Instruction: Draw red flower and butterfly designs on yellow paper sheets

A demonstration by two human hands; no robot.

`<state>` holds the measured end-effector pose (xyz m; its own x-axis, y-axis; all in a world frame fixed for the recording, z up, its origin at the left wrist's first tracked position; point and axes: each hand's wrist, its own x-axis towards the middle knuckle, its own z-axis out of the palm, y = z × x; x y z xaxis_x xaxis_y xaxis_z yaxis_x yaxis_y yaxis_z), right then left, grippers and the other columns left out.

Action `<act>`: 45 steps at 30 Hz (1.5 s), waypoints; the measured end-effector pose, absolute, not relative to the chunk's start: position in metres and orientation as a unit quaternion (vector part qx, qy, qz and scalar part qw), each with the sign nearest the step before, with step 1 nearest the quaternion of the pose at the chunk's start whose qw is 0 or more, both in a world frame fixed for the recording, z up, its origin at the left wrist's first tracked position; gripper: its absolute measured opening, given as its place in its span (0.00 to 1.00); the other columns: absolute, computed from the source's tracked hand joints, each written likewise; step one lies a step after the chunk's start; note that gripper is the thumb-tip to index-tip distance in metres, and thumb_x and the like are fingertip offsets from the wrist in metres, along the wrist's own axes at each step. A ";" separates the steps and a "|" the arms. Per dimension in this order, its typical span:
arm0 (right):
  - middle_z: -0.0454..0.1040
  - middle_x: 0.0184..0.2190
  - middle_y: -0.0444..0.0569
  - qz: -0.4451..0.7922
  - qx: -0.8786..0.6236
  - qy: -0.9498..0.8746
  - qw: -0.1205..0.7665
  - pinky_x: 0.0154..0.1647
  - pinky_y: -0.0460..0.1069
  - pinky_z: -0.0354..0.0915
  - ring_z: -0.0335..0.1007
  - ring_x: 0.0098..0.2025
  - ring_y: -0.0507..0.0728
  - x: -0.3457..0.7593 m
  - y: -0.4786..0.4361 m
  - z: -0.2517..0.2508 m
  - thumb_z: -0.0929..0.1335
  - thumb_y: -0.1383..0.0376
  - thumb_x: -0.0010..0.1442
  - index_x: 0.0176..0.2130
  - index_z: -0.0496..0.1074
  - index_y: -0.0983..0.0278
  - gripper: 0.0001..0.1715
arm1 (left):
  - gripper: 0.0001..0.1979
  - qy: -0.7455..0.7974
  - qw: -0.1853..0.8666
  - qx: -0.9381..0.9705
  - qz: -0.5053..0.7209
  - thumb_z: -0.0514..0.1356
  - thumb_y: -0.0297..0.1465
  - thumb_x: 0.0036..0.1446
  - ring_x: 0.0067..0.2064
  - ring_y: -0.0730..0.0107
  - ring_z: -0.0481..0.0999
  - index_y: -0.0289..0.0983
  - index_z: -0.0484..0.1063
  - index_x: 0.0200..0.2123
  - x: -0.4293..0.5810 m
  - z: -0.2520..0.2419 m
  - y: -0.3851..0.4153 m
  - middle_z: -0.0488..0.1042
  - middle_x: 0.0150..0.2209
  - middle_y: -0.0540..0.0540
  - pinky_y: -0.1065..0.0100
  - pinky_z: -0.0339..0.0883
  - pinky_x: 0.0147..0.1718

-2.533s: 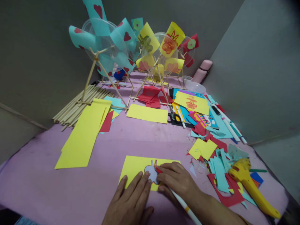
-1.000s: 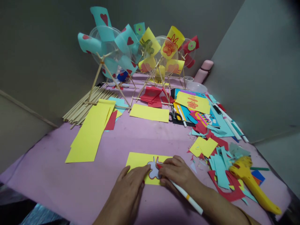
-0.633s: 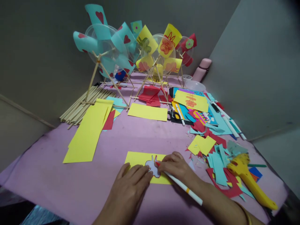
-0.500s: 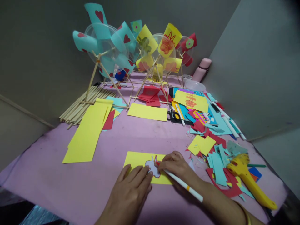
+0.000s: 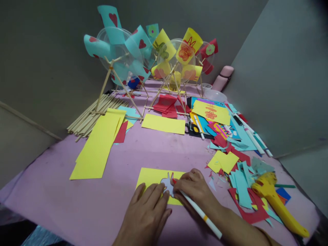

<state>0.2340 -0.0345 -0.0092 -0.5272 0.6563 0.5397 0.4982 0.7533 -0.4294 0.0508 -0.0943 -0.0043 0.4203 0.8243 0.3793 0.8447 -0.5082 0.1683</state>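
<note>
A yellow paper sheet (image 5: 148,177) lies near the front edge of the table, with a small pale paper cutout (image 5: 167,182) on top of it. The cutout has two thin points at its upper side. My left hand (image 5: 148,208) lies with fingers spread over the sheet, its fingertips pressing the cutout. In my right hand (image 5: 196,189) is a white marker (image 5: 201,213) with a red tip, which meets the cutout's upper right edge. The marker slants down to the right beneath my fingers.
Long yellow strips (image 5: 98,147) and wooden sticks (image 5: 89,116) lie on the left. Paper pinwheels on stick stands (image 5: 111,63) are at the back. Black scissors (image 5: 192,128), paper scraps (image 5: 241,188) and a yellow glue gun (image 5: 278,205) are on the right.
The whole view has shifted slightly, so things appear a little further right and lower. My right hand and the marker have moved slightly down along the cutout's right side.
</note>
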 end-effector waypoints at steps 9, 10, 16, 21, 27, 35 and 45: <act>0.76 0.24 0.36 0.090 -0.352 -0.870 0.334 0.40 0.51 0.51 0.67 0.29 0.52 0.234 -0.037 -0.029 0.66 0.66 0.64 0.30 0.71 0.58 0.10 | 0.20 -0.523 0.112 -0.811 -0.236 0.46 0.38 0.67 0.45 0.64 0.73 0.34 0.75 0.41 0.072 -0.021 -0.102 0.78 0.42 0.44 0.61 0.53 0.53; 0.77 0.24 0.37 0.093 -0.355 -0.870 0.331 0.40 0.51 0.51 0.67 0.30 0.53 0.234 -0.037 -0.031 0.66 0.65 0.64 0.30 0.71 0.57 0.10 | 0.21 -0.523 0.127 -0.811 -0.229 0.45 0.39 0.67 0.44 0.64 0.73 0.34 0.75 0.41 0.075 -0.023 -0.103 0.78 0.42 0.43 0.61 0.54 0.52; 0.78 0.28 0.38 0.103 -0.359 -0.876 0.305 0.42 0.51 0.52 0.68 0.32 0.54 0.236 -0.041 -0.030 0.66 0.66 0.65 0.35 0.72 0.55 0.07 | 0.25 -0.518 0.177 -0.814 -0.197 0.45 0.43 0.65 0.45 0.62 0.72 0.31 0.74 0.43 0.080 -0.035 -0.106 0.77 0.42 0.41 0.63 0.54 0.52; 0.77 0.28 0.40 0.119 -0.368 -0.883 0.265 0.42 0.51 0.54 0.69 0.34 0.55 0.238 -0.043 -0.026 0.66 0.69 0.64 0.36 0.72 0.55 0.09 | 0.25 -0.504 0.184 -0.821 -0.195 0.45 0.44 0.64 0.48 0.59 0.69 0.31 0.74 0.44 0.080 -0.037 -0.105 0.76 0.43 0.41 0.61 0.52 0.54; 0.75 0.25 0.42 0.151 -0.346 -0.879 0.292 0.38 0.51 0.55 0.69 0.31 0.54 0.239 -0.037 -0.012 0.62 0.70 0.66 0.34 0.71 0.58 0.12 | 0.25 -0.495 0.179 -0.823 -0.213 0.43 0.42 0.65 0.47 0.59 0.70 0.31 0.75 0.42 0.082 -0.038 -0.099 0.77 0.41 0.40 0.62 0.53 0.53; 0.73 0.29 0.44 0.426 -0.448 -0.749 0.238 0.35 0.48 0.63 0.70 0.33 0.55 0.225 -0.030 0.041 0.59 0.61 0.68 0.40 0.66 0.59 0.09 | 0.26 -0.490 0.215 -0.819 -0.206 0.42 0.40 0.66 0.44 0.60 0.72 0.33 0.76 0.39 0.083 -0.040 -0.097 0.77 0.38 0.42 0.62 0.55 0.51; 0.57 0.19 0.38 0.525 -0.470 -0.637 0.312 0.22 0.46 0.55 0.55 0.21 0.51 0.205 -0.021 0.011 0.59 0.55 0.65 0.25 0.56 0.60 0.19 | 0.21 -0.510 0.217 -0.813 -0.180 0.46 0.37 0.64 0.45 0.62 0.71 0.33 0.76 0.40 0.087 -0.039 -0.098 0.77 0.40 0.44 0.64 0.57 0.48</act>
<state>0.2053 -0.0211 0.0113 -0.3639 0.9266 -0.0948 0.2708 0.0079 -0.9626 0.0865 -0.0984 -0.0385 0.4152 0.7509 0.5136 0.9069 -0.3862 -0.1685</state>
